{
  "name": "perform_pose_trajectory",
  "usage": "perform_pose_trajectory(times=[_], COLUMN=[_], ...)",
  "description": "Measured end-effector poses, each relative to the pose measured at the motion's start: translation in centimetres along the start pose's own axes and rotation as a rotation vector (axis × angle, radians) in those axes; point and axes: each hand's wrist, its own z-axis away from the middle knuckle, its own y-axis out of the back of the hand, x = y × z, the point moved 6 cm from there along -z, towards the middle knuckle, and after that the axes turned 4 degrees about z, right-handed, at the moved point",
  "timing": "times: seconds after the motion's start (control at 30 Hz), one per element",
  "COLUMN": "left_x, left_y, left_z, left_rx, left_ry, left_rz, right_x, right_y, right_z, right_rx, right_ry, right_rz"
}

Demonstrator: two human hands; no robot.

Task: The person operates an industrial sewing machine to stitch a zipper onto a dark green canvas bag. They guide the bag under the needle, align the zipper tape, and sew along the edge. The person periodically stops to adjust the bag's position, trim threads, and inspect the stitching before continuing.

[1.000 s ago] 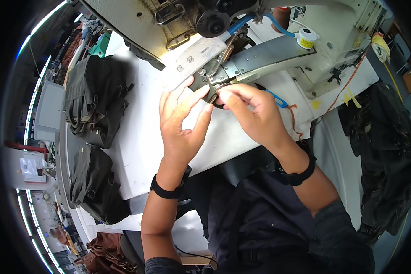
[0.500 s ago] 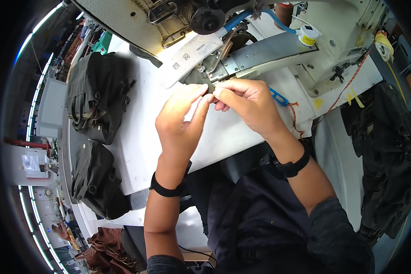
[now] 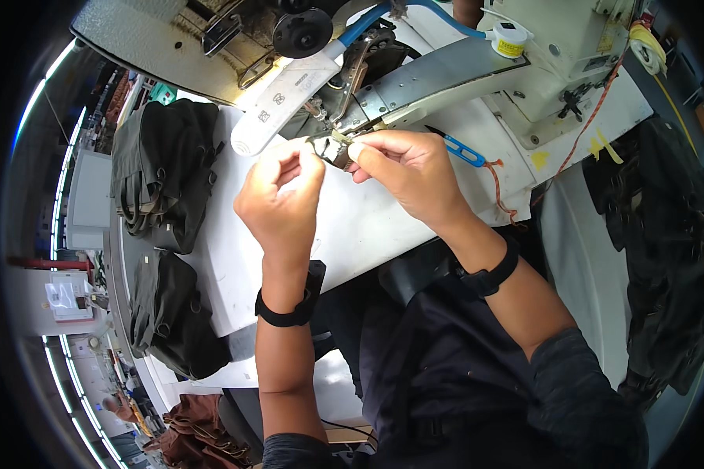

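Between my two hands is a small dark strap piece (image 3: 341,161) with a pale, shiny part, perhaps a metal ring; its exact shape is too small to make out. My left hand (image 3: 280,195) pinches its left end between thumb and fingers. On the other end, the thumb and forefinger of my right hand (image 3: 407,172) are closed. Both hands are just in front of the needle area of a sewing machine (image 3: 438,86), over the white table (image 3: 368,219). A white lamp with a blue neck (image 3: 285,98) hangs over this spot.
Dark bags (image 3: 164,164) are piled on the table's left side, with another dark bag (image 3: 172,313) nearer me. A blue-handled tool (image 3: 463,152) with an orange cord lies right of my hands. More dark bags (image 3: 669,258) hang at the right. Brown bags (image 3: 199,430) sit lower left.
My hands have shifted slightly left and spread a little apart. More of the strap piece and its shiny part now shows between them. The view has also shifted.
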Motion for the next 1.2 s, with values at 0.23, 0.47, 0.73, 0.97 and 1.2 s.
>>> perform_pose_trajectory(times=[0.23, 0.47, 0.73, 0.97, 1.2], left_x=[1.3, 2.5, 2.3, 1.9, 3.7], left_y=[-1.1, -0.8, -0.7, -1.1, -1.1], left_z=[0.7, 0.3, -0.6, -0.9, -2.1], left_rx=[-0.067, -0.043, -0.106, -0.131, -0.288], left_ry=[-0.075, -0.423, -0.35, -0.159, -0.498], left_rz=[0.09, -0.189, -0.104, -0.076, -0.393], right_x=[-0.8, -1.5, -0.8, -1.2, -1.1], right_y=[-0.3, -1.0, -1.0, -1.0, -0.7], right_z=[0.2, 0.1, 0.8, 0.9, 0.9], right_rx=[-0.024, 0.091, 0.17, 0.154, 0.131], right_ry=[-0.051, 0.076, 0.085, 0.107, 0.043], right_rz=[-0.013, 0.164, 0.084, 0.172, 0.222])
